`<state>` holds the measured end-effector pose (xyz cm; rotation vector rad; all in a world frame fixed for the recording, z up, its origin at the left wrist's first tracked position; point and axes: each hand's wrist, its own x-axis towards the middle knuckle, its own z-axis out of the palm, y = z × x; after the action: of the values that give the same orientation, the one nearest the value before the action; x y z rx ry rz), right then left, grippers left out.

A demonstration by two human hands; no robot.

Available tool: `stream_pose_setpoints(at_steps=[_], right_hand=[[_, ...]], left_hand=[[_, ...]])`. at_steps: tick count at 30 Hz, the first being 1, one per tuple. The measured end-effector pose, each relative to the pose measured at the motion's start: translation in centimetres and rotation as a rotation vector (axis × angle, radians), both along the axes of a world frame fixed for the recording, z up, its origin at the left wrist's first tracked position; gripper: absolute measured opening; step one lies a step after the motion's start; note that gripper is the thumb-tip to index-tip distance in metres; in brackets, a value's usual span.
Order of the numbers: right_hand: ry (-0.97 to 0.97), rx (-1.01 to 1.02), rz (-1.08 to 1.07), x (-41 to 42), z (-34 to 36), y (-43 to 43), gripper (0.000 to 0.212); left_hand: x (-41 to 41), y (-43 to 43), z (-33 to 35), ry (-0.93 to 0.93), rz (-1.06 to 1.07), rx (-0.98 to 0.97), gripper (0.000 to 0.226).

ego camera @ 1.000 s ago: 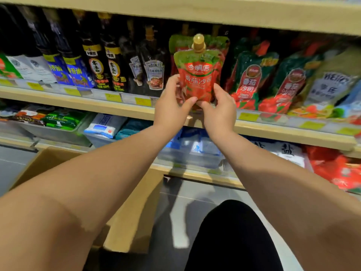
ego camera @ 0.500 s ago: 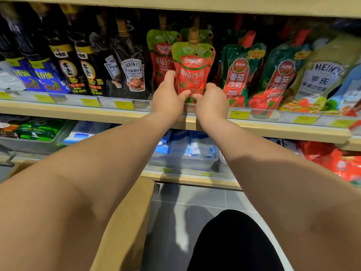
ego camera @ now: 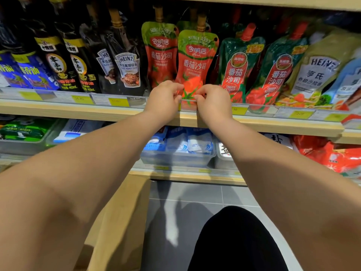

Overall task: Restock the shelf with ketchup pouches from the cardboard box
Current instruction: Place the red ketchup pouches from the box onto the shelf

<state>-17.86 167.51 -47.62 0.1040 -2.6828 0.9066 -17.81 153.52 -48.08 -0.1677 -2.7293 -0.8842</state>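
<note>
red ketchup pouch with green top (tan cap), yellow price tags, pale wood shelf

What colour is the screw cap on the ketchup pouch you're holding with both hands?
Tan-gold cap on the red-and-green ketchup pouch; clearest in the head view.

Held ketchup pouch: red body, green top band, tan screw cap, tomato picture low on front. Stood upright at front edge of shelf, base behind clear price rail. Lower corners pinched by left hand and right hand. Second, matching pouch stood just beside it, to left and slightly behind. Tan cardboard box sat low, below shelves; only flap showed, inside not visible.
</note>
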Motion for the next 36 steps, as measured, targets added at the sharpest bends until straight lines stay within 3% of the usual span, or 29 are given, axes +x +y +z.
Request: stream_pose_setpoints(at_steps=[11,17,22,25,30,33,36], right_hand=[[-0.155,0.101,0.036,-1.1,0.5,-0.9,0.031],[-0.269,0.072,0.023,-1.9,0.9,-1.3,0.019],[-0.280,0.054,-0.008,-2.2,0.7,-1.5,0.031],[-0.295,0.058,-0.012,-1.9,0.7,-1.7,0.021],[-0.142,0.004,0.004,0.5,0.3,-1.7,0.040],[-0.003,0.020,0.055,3.4,-0.3,-2.5,0.038],[-0.003,-0.015,0.147,6.2,-1.1,-4.7,0.035]], left_hand=[[-2.0,0.1,0.9,-0.150,-0.085,-0.225,0.038],[-2.7,0.0,0.8,-0.181,-0.103,-0.289,0.040],[-3.3,0.0,0.8,-0.216,-0.076,-0.366,0.044],[-3.4,0.1,0.9,-0.224,-0.074,-0.376,0.045],[-0.9,-0.6,1.3,-0.124,-0.070,-0.292,0.048],[1.6,-3.0,1.7,0.005,-0.121,-0.252,0.044],[4.6,-6.0,1.6,0.018,-0.123,-0.235,0.037]])
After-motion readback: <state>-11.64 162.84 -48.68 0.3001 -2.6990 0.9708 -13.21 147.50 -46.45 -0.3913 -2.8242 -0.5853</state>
